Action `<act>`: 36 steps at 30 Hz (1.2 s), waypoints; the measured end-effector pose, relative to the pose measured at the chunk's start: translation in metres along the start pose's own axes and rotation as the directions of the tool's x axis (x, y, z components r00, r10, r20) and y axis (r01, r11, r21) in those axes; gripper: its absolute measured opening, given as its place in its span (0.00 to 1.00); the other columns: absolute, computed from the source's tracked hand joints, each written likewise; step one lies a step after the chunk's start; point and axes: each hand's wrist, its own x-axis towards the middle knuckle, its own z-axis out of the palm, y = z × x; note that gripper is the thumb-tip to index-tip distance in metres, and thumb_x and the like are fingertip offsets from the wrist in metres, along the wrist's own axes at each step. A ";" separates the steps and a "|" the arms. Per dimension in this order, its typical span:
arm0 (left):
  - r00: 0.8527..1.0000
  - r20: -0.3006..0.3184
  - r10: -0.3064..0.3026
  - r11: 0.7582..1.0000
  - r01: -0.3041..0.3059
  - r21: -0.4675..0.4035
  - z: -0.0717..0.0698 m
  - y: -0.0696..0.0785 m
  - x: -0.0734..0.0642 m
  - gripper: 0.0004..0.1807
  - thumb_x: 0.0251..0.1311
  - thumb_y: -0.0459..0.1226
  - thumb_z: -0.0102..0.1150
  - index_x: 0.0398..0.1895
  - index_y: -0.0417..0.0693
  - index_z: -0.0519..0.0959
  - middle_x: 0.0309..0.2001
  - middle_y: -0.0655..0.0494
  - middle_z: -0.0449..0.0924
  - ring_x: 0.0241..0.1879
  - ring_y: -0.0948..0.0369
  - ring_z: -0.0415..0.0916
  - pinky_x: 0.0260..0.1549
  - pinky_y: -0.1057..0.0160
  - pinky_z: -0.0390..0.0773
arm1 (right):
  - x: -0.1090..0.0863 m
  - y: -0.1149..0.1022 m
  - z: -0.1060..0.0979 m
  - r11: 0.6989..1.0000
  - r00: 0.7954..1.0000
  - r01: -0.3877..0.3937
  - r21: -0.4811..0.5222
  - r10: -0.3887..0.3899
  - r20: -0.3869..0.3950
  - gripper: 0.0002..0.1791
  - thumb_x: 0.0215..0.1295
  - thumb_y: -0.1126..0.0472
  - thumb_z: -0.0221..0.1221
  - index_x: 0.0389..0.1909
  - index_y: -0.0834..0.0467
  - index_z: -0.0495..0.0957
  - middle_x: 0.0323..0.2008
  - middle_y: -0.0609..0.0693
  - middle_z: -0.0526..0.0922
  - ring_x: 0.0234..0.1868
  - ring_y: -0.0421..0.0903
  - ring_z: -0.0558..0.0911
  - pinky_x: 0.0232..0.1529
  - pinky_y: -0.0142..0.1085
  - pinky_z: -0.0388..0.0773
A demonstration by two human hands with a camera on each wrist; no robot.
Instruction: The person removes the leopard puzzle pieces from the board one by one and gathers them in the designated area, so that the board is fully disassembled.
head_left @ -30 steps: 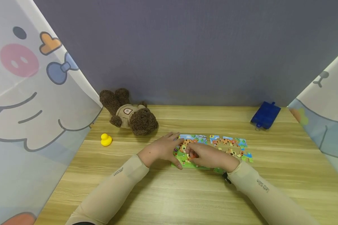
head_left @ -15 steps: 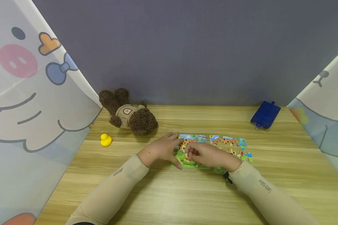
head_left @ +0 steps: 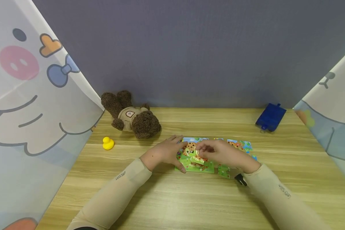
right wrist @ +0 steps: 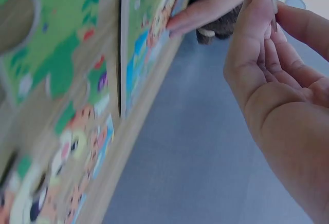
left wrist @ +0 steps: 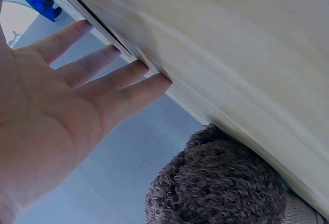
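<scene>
My left hand lies with spread fingers along the left side of a colourful puzzle board, which pictures a spotted cub on green. In the left wrist view, its straight fingertips meet the board's edge. Over the board's middle, my right hand pinches a puzzle piece between thumb and fingers. From the right wrist, this thin puzzle piece shows nearly edge-on, raised off the board. Several more pieces, among them a green puzzle piece, lie on the table just right of the board, partly hidden by my right forearm.
A brown teddy bear lies at the back left, and a yellow rubber duck stands before it. At the back right is a blue rectangular object. A grey partition closes off the wooden table behind.
My right hand has risen from the board and shifted to the right, with the puzzle piece now visible in its fingers. The left hand stays in place.
</scene>
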 end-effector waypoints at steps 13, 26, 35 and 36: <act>1.000 -0.002 0.017 1.000 -0.017 -0.002 0.000 -0.001 -0.001 0.66 0.47 0.66 0.80 0.87 0.58 0.57 0.89 0.48 0.43 0.88 0.40 0.42 0.85 0.37 0.56 | -0.058 0.033 -0.038 0.999 0.998 -0.038 -0.004 0.038 -0.044 0.12 0.81 0.55 0.60 0.57 0.54 0.85 0.41 0.48 0.87 0.35 0.39 0.82 0.32 0.34 0.82; 1.000 -0.004 0.012 1.000 -0.012 -0.005 -0.001 0.001 -0.001 0.66 0.47 0.66 0.80 0.87 0.58 0.57 0.89 0.48 0.43 0.88 0.40 0.42 0.84 0.36 0.56 | -0.095 0.078 -0.046 0.998 0.996 0.060 0.001 -0.060 0.069 0.09 0.81 0.67 0.56 0.54 0.58 0.82 0.41 0.47 0.83 0.35 0.30 0.77 0.31 0.31 0.78; 1.000 -0.001 0.009 1.000 -0.009 -0.008 -0.001 0.000 -0.001 0.66 0.47 0.67 0.80 0.87 0.59 0.57 0.90 0.49 0.43 0.88 0.40 0.42 0.84 0.36 0.56 | -0.096 0.083 -0.045 0.994 0.990 0.099 0.043 -0.103 0.096 0.08 0.81 0.69 0.55 0.51 0.58 0.81 0.32 0.50 0.81 0.30 0.38 0.78 0.26 0.32 0.77; 1.000 0.000 0.009 1.000 -0.009 -0.008 -0.001 0.000 -0.001 0.66 0.47 0.67 0.80 0.87 0.59 0.57 0.90 0.49 0.42 0.88 0.40 0.42 0.84 0.36 0.56 | -0.096 0.084 -0.044 0.994 0.990 0.095 0.046 -0.099 0.099 0.08 0.81 0.69 0.55 0.50 0.59 0.81 0.32 0.50 0.81 0.29 0.39 0.78 0.25 0.32 0.77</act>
